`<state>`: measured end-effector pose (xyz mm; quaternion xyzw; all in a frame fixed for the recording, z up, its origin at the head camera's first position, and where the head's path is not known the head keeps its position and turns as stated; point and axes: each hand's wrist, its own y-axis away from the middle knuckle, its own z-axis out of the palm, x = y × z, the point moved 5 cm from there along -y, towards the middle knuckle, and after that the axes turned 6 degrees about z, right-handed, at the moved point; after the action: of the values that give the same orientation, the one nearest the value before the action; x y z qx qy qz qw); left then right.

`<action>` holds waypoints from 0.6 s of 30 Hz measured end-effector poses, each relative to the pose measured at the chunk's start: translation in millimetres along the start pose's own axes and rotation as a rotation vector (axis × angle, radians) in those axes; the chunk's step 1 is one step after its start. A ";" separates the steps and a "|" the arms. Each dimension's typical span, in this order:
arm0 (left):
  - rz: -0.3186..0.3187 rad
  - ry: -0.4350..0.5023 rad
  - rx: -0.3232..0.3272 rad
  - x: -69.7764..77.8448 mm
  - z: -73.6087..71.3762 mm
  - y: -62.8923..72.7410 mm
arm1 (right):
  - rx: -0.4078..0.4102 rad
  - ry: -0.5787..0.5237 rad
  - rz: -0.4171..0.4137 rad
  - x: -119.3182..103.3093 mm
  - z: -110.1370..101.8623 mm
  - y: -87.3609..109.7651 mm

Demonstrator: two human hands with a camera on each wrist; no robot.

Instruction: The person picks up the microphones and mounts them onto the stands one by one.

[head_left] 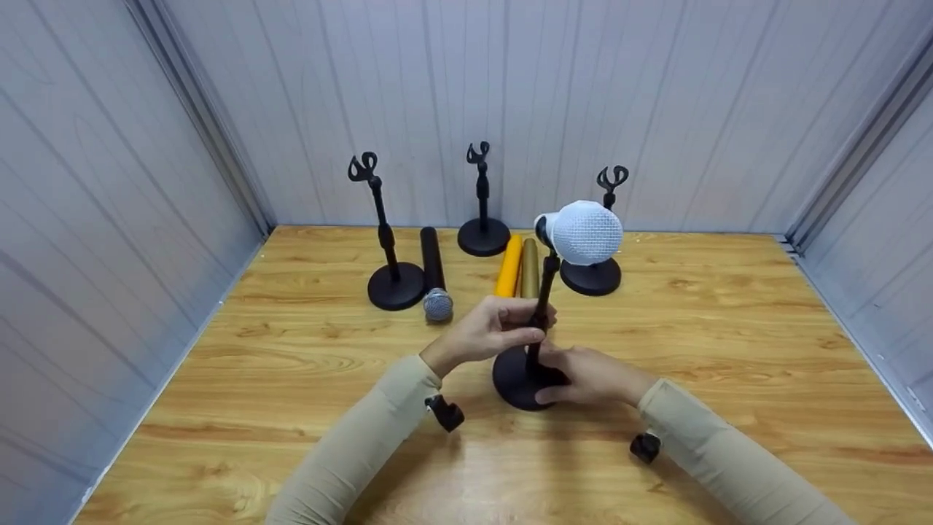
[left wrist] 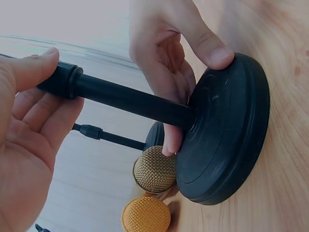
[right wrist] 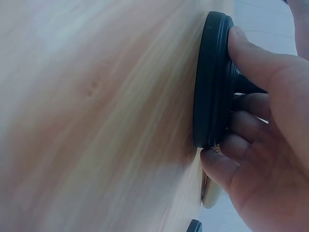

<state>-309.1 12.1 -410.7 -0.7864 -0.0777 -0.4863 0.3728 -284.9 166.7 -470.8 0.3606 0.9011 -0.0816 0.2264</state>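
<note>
A black desk microphone stand (head_left: 516,380) with a round base holds a white microphone (head_left: 587,233) in its top clip, the mesh head facing me. My left hand (head_left: 481,332) grips the collar partway up the pole (left wrist: 135,102), thumb on one side and fingers on the other. Low down, my right hand (head_left: 598,375) holds the round base (right wrist: 212,82); its thumb lies on the base's upper face and its fingers curl near the foot of the pole. Whether the base rests fully on the table cannot be told.
Behind stand three more black stands with bare clips: left (head_left: 395,286), middle (head_left: 484,238) and right (head_left: 592,278). A black microphone (head_left: 433,266) lies beside the left one. Yellow (head_left: 509,266) and gold (head_left: 530,266) microphones lie beyond my hands. Pale walls (head_left: 510,87) enclose the wooden table (head_left: 729,328).
</note>
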 end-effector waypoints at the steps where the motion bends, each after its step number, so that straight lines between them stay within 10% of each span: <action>1: 0.002 -0.001 0.000 -0.1 -0.1 -0.2 | -0.002 -0.001 0.007 0.3 -0.1 0.0; 18: -0.036 -0.013 0.002 2.8 -0.6 -1.2 | 0.167 -0.107 -0.008 4.0 -11.3 -20.7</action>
<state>-308.7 11.8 -407.6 -0.7877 -0.0947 -0.4877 0.3642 -305.6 157.6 -463.0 0.3695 0.8793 -0.1765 0.2431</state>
